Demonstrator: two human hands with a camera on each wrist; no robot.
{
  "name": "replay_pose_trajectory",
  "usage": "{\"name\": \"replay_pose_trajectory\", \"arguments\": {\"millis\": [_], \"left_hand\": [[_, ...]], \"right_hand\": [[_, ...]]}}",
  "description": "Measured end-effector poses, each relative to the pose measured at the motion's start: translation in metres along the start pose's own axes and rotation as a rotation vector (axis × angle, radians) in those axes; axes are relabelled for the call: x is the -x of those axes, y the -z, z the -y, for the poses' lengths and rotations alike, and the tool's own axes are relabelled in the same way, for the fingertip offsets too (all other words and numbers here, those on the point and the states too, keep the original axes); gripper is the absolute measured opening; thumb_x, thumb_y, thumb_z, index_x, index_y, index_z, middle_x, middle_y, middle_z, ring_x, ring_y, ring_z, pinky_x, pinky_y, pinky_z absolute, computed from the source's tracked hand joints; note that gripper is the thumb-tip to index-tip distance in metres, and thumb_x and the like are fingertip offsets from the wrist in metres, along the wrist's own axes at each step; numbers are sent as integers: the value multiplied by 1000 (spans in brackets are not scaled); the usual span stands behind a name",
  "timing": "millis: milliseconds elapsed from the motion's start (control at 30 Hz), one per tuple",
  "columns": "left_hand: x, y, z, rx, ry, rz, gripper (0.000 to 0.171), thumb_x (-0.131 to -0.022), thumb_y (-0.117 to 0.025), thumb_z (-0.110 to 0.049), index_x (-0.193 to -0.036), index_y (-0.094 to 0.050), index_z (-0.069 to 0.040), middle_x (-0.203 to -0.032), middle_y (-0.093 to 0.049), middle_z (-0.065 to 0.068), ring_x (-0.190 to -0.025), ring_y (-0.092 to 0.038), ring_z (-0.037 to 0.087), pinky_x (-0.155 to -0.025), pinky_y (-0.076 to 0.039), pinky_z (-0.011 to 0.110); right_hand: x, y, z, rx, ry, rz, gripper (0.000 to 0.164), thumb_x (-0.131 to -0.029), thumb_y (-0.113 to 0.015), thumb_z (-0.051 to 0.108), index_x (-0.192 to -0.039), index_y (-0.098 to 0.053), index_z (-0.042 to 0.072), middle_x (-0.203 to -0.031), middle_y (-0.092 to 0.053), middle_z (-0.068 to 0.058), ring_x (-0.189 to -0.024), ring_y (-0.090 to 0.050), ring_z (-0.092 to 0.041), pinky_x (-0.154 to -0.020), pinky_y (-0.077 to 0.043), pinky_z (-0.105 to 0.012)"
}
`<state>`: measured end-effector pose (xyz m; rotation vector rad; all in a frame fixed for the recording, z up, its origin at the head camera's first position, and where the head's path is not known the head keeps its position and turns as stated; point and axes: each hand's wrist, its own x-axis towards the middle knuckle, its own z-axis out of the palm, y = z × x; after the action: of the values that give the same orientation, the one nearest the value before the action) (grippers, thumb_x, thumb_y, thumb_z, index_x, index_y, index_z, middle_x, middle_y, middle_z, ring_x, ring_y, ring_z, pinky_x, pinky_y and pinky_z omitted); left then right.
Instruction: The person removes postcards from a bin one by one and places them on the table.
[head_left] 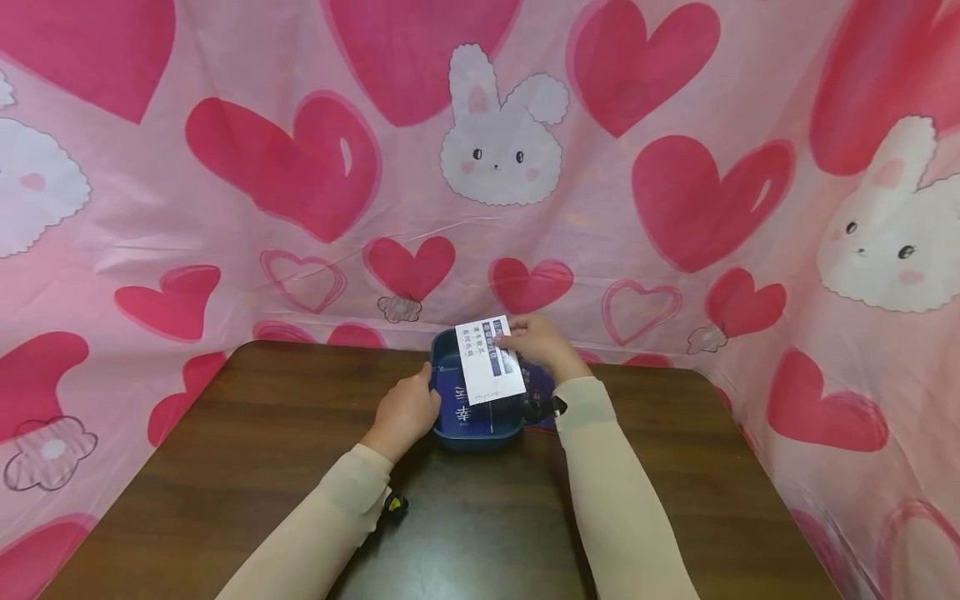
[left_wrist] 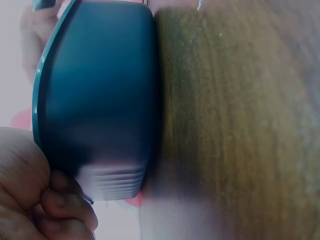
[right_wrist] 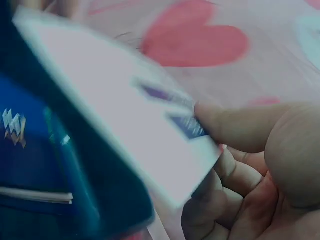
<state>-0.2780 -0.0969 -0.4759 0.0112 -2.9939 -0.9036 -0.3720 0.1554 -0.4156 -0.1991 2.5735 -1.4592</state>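
A dark teal plastic tub (head_left: 480, 444) stands on the table near its far edge. My left hand (head_left: 405, 414) grips the tub's left rim, thumb over the top and fingers curled on the outside, as the left wrist view shows. Between the thumb and fingers of my right hand (head_left: 546, 343) is a white card (head_left: 491, 385) printed with dark blue blocks and characters, pinched at its far right edge. The card slants over the tub's opening. Inside the tub lies a blue printed item (head_left: 453, 398) with large white characters, partly hidden by the card.
Another dark blue item (head_left: 542, 385) with a reddish edge lies on the table right of the tub, partly behind my right wrist. The brown wooden table (head_left: 315, 433) meets a pink curtain (head_left: 600, 208) with hearts and rabbits at its back and sides.
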Motion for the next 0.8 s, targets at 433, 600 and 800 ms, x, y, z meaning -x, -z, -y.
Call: {"name": "replay_pose_trajectory", "arguments": {"millis": [433, 600, 800], "left_hand": [[0, 0, -1, 7, -6, -3, 65, -112, -59, -23, -172, -46, -2, -144, -75, 29, -77, -66, 31, -68, -58, 46], [2, 1, -1, 10, -11, -7, 65, -112, -59, -23, -172, -46, -1, -146, -74, 30, -79, -67, 33, -74, -62, 51], [2, 1, -1, 5, -14, -4, 66, -113, -59, -24, -172, -45, 0, -152, -70, 29, -83, -69, 33, -84, -66, 57]], "right_hand": [[26, 62, -54, -236, -48, -135, 43, -109, -77, 24, -141, -70, -3, -92, -81, 11, -83, -71, -9, -78, -56, -29], [35, 82, -68, -179, -88, -155, 41, -108, -78, 26, -135, -70, -3, -91, -77, 10, -85, -64, -14, -76, -50, -30], [38, 93, -93, -155, -176, -71, 43, -106, -80, 28, -138, -71, 0, -95, -80, 4, -86, -64, -18, -73, -52, -30]]}}
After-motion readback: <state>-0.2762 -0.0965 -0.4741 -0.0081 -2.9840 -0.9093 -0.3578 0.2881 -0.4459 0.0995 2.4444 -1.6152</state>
